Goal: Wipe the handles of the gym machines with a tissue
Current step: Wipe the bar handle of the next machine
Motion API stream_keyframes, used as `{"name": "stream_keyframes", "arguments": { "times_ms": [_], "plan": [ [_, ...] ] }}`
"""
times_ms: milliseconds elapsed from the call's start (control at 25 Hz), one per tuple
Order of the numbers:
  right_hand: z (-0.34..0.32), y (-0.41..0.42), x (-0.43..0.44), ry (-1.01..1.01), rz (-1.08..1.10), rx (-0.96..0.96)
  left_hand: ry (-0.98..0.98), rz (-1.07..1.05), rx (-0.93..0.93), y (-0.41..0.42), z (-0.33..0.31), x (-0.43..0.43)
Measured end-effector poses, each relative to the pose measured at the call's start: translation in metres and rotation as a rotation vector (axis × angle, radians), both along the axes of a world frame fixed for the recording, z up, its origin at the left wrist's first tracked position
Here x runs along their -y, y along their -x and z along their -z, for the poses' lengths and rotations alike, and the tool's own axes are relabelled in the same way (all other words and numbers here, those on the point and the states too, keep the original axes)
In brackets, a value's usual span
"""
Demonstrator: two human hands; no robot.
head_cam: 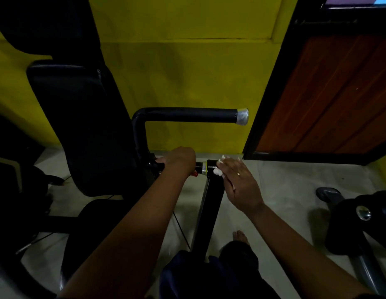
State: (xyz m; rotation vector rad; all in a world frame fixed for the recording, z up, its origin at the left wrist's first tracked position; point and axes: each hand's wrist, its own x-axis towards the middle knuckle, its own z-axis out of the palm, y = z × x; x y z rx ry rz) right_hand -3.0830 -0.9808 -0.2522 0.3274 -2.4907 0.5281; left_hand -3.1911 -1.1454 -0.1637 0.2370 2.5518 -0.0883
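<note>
The left grip [180,159], a bare hand, is curled round the gym machine's lower handle [159,160], its fingers mostly hidden. The right grip [239,182], fingers nearly straight, presses a crumpled white tissue [218,172] against the bar's black end [211,166], just beside a silver collar [202,168]. Above them the upper handle [187,115], silver-capped, juts rightward before the yellow wall [187,61].

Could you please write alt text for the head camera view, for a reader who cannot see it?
A person's right hand presses a white tissue against the top of a black machine arm, while the left hand grips the lower handle. An upper handle juts before a yellow wall.
</note>
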Motion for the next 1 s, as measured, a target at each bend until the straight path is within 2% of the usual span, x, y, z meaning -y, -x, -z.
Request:
{"name": "stream_keyframes", "arguments": {
  "times_ms": [80,160,240,400,480,600,680,760,840,920,1000],
  "plan": [
    [-0.014,0.021,0.029,0.0,0.173,0.014,0.002,-0.025,-0.013,-0.005,-0.006,-0.001],
    [-0.026,0.039,0.049,0.01,0.208,0.052,-0.016,-0.049,-0.023,-0.012,-0.013,-0.001],
    [-0.024,0.041,0.052,0.025,0.095,0.069,-0.034,-0.041,-0.05,-0.019,-0.016,0.002],
    [-0.01,0.019,0.019,-0.158,-0.196,-0.067,-0.128,0.064,-0.134,-0.032,0.001,0.017],
    [-0.011,0.015,-0.003,-0.099,-0.199,-0.057,-0.143,0.116,-0.175,-0.04,0.009,0.026],
    [-0.012,0.014,-0.007,0.106,0.024,0.014,-0.161,0.136,-0.239,-0.051,0.016,0.032],
    [-0.016,0.013,0.012,0.23,0.179,0.078,-0.2,0.079,-0.268,-0.064,0.017,0.029],
    [-0.022,0.009,0.023,0.352,0.212,0.141,-0.309,-0.021,-0.28,-0.081,0.016,0.019],
    [-0.027,0.002,0.022,0.318,0.117,0.13,-0.428,-0.122,-0.277,-0.101,0.016,0.01],
    [-0.032,-0.003,0.017,0.198,-0.047,0.16,-0.558,-0.225,-0.249,-0.12,0.015,0.003],
    [-0.048,-0.01,0.019,0.178,-0.14,0.274,-0.811,-0.417,-0.25,-0.14,0.01,-0.004]
  ]
}}
